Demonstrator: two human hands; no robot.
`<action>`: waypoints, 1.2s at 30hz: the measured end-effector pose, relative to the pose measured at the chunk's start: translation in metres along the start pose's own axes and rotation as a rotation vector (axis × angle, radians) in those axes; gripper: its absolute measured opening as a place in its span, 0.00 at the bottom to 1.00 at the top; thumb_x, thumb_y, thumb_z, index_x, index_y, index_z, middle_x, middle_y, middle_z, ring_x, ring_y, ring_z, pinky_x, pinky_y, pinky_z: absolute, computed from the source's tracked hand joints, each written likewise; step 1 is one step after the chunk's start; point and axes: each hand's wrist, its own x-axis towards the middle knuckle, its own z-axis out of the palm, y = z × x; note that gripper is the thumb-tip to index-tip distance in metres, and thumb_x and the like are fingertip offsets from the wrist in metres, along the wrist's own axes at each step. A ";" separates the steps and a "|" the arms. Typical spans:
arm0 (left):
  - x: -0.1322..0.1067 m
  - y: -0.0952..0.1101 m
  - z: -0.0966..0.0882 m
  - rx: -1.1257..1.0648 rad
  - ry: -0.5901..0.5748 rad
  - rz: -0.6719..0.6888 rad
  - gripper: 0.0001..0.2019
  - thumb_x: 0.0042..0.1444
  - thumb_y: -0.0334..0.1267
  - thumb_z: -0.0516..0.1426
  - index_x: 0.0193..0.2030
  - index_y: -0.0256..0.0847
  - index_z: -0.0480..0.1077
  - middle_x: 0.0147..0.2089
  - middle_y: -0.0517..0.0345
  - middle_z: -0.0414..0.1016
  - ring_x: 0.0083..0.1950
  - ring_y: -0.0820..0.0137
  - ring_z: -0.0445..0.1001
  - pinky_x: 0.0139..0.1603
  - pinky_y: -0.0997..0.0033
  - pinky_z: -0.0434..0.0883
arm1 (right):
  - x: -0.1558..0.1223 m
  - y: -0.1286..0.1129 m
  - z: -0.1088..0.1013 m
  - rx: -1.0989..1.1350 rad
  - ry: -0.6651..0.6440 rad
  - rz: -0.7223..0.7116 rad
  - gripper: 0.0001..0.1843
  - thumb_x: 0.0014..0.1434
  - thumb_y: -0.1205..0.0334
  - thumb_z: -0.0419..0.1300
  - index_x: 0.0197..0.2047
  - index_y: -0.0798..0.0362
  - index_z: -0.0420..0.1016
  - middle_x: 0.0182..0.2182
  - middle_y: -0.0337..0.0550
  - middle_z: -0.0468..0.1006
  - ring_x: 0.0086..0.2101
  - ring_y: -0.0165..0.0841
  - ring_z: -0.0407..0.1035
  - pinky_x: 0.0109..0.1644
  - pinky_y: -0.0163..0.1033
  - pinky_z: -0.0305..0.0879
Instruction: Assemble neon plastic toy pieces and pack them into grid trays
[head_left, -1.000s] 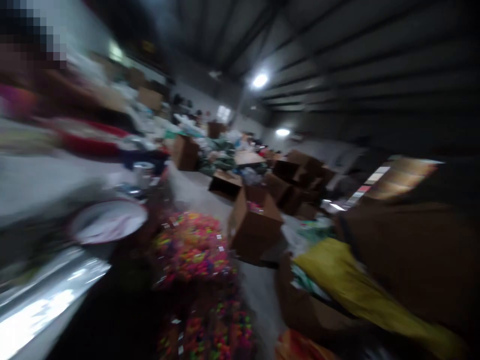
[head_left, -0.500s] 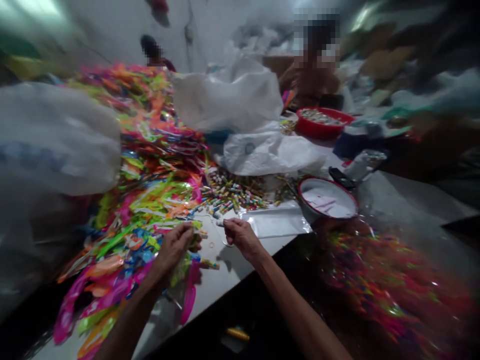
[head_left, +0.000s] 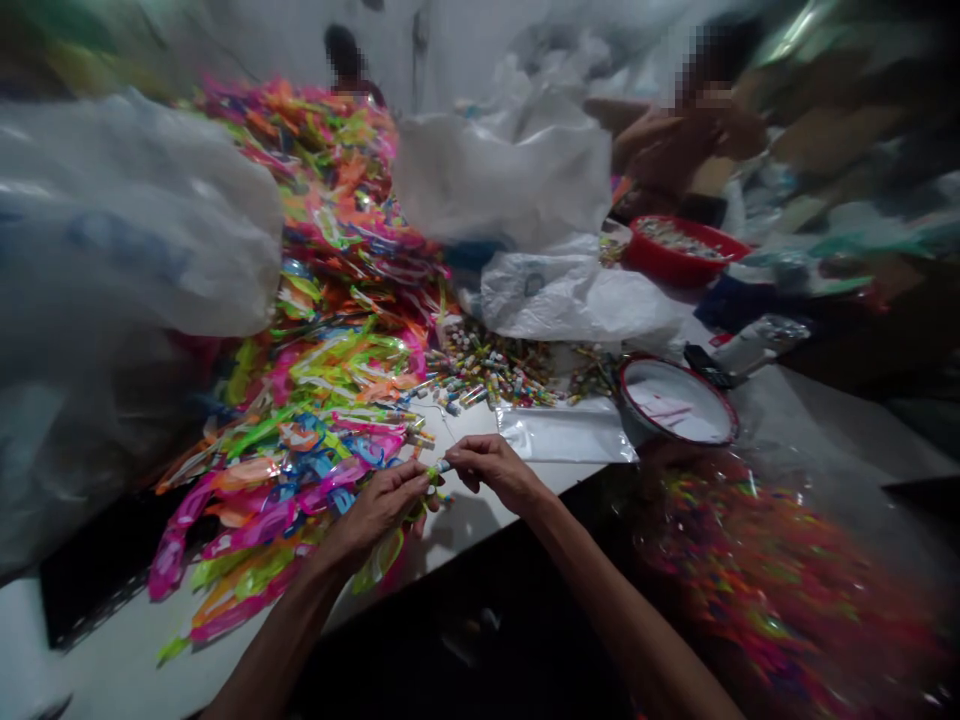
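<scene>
My left hand (head_left: pixel 379 508) and my right hand (head_left: pixel 491 468) meet over the white table's (head_left: pixel 105 665) front edge. Both pinch a small tube-shaped piece (head_left: pixel 437 467) between their fingertips. The left hand also has a green plastic piece (head_left: pixel 382 556) hanging under it. A big heap of bright neon plastic pieces (head_left: pixel 330 330) lies just left of the hands. Behind the hands lies a scatter of small coloured tubes (head_left: pixel 495 375).
A red-rimmed bowl (head_left: pixel 675 405) stands to the right, a clear flat bag (head_left: pixel 562 435) beside it. White plastic sacks (head_left: pixel 517 185) and a red basin (head_left: pixel 682 250) lie further back, where another person (head_left: pixel 675 140) sits. A bag of neon pieces (head_left: pixel 757 560) lies at the lower right.
The camera has swung from the warehouse floor back down to the table. Since half a second ago my two hands have come together on the small tube.
</scene>
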 end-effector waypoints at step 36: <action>-0.036 -0.020 -0.011 0.057 -0.013 0.073 0.22 0.51 0.56 0.53 0.28 0.34 0.69 0.21 0.61 0.63 0.20 0.78 0.60 0.23 0.76 0.56 | 0.000 -0.019 0.025 -0.606 -0.427 -0.013 0.25 0.51 0.39 0.56 0.27 0.55 0.77 0.24 0.46 0.70 0.23 0.30 0.63 0.24 0.34 0.59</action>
